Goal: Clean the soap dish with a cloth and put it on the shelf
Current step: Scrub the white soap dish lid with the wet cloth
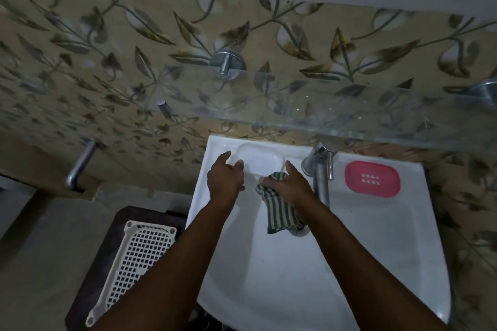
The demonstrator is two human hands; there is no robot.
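Observation:
A pink soap dish [372, 179] with a grid of small holes lies on the back right ledge of the white washbasin [376, 250], right of the tap. My right hand [287, 185] grips a green-and-white striped cloth [279, 212] that hangs down over the bowl, left of the tap. My left hand [224, 177] reaches over the back left ledge, fingers extended and touching the moulded soap recess [261, 160]. A glass shelf [349, 115] runs along the wall above the basin.
A chrome tap [320, 172] stands at the basin's back between the cloth and the pink dish. Metal brackets [227, 64] hold the shelf against the leaf-patterned tiles. A white perforated basket [134, 266] lies on a dark stool at lower left.

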